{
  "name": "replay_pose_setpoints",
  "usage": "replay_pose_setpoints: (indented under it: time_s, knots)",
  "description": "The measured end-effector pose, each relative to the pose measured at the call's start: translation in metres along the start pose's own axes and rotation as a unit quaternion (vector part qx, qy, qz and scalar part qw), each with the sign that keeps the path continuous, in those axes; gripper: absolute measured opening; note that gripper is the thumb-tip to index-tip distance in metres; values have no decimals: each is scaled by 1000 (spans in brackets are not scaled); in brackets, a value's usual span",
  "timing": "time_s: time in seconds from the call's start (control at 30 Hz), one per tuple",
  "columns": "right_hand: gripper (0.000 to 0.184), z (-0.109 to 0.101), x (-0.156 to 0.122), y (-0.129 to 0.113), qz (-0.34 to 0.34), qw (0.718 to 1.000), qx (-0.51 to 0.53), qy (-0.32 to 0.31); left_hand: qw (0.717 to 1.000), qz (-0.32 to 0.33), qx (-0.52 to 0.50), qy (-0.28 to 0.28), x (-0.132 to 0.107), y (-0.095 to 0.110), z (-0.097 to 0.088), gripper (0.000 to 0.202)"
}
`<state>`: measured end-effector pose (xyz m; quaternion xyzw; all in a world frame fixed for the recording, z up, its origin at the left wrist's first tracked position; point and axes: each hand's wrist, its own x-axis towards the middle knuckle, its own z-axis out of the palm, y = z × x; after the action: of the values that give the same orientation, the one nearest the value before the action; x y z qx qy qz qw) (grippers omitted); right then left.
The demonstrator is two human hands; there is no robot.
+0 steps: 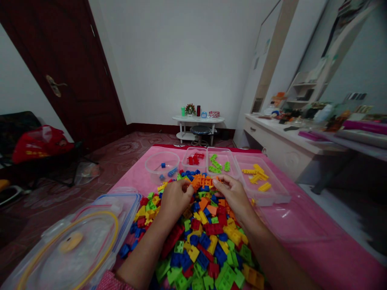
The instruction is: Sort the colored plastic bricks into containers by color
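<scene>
Over a big heap of mixed toy building bricks (208,241), both my hands grip a joined row of orange building bricks (206,181). My left hand (177,198) pinches its left end between thumb and fingers. At the other end, my right hand (232,194) has its thumb on top and its fingers behind. Just beyond stand clear plastic containers: a round tub (148,163) with a few blue bricks, a small box with red bricks (195,159), one with green bricks (215,164), and a wider one with yellow bricks (256,174).
Stacked clear lids (90,237), one with a yellow rim, lie at the left of the pink-covered table (130,173). Another clear lid (298,221) rests at the right. A white dresser (281,137) with bottles stands to the right; a low white table (198,119) is against the far wall.
</scene>
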<state>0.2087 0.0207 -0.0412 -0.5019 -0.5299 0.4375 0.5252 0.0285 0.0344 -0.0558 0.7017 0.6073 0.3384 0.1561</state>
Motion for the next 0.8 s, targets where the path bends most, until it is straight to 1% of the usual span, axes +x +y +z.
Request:
replay_pose_setpoints:
  time_s: [0.07,0.1,0.17,0.2,0.27,0.33,0.4,0.57,0.7,0.8]
  knots:
    - [35,0,-1,0,0,1000,0,-9,994,-26,-106,-4,3,-1,-1,30]
    - [33,1,-1,-1,-4,1000,6,-18,984,-45,-170,-15,5,-2,-1,32]
    - [30,1,-3,-3,-16,998,31,-45,952,-88,-290,-42,7,-2,0,34]
    - [29,1,-4,-4,-20,997,47,-61,936,-107,-333,-51,7,-1,0,34]
    - [28,2,-6,-6,-13,993,81,-88,914,-132,-378,-62,6,1,-1,34]
    - [29,2,-8,-7,6,989,107,-99,906,-143,-392,-70,4,5,-4,34]
    - [31,2,-8,-9,10,988,121,-91,906,-134,-393,-78,1,10,-8,35]
    - [33,4,-8,-13,5,992,122,-41,923,-52,-369,-93,-3,16,-11,38]
    - [33,4,-9,-19,20,995,98,-24,938,-9,-337,-76,-3,16,-6,37]
    - [33,4,-10,-21,22,996,81,-29,949,12,-309,-57,-4,17,-5,35]
